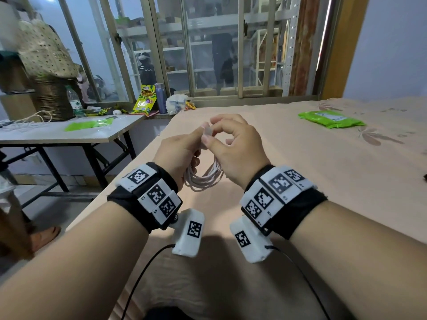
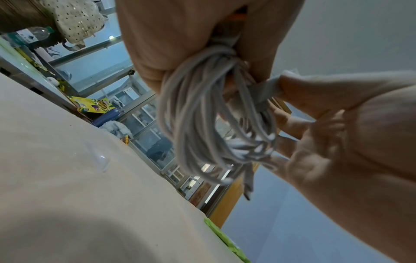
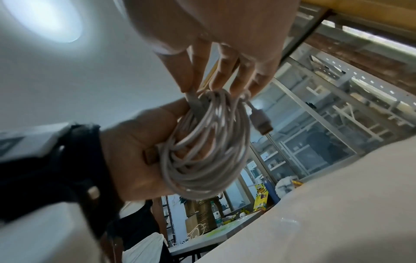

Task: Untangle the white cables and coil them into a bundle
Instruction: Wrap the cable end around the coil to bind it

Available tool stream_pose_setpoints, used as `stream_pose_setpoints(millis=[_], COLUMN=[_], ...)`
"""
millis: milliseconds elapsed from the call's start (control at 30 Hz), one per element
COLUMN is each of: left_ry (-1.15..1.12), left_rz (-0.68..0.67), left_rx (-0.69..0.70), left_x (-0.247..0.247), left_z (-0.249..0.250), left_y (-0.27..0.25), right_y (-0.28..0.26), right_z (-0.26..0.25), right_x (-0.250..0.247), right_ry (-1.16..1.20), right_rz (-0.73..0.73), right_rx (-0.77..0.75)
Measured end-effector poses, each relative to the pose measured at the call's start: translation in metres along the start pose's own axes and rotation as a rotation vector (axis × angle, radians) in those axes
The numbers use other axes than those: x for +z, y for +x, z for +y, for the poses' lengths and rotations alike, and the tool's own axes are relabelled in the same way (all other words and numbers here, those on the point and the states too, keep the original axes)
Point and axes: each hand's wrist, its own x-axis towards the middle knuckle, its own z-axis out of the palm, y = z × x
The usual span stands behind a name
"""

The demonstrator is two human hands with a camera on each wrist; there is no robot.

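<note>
Both hands are raised above the near left part of the bed (image 1: 300,158). The left hand (image 1: 178,153) grips the white cable coil (image 1: 204,179), its loops hanging below. The right hand (image 1: 235,146) pinches a flat white strap (image 2: 265,89) at the coil's top.

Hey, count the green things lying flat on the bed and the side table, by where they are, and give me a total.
Green packet on the bed: 1
Green sheet on the side table: 1
Total: 2
</note>
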Motion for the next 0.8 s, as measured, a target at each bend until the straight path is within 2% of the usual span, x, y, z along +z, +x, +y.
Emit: stream_pose_setpoints(millis=[200,367,500,633,800], left_ry=[-0.006,0.010,0.033,0.043,0.016], left_rz=[0.061,0.034,0.029,0.042,0.049], left_rx=[0.053,0.082,0.118,0.166,0.178], left_x=[0.006,0.008,0.006,0.005,0.005], left_z=[0.001,0.000,0.003,0.009,0.010], left_y=[0.005,0.005,0.006,0.009,0.011], right_y=[0.007,0.016,0.024,0.032,0.032], right_z=[-0.004,-0.007,-0.008,-0.015,-0.017], right_x=[0.013,0.011,0.018,0.021,0.022], right_ry=[0.120,0.112,0.122,0.221,0.269], right_rz=[0.111,0.100,0.110,0.066,0.095], right_rx=[0.106,0.135,0.227,0.298,0.362])
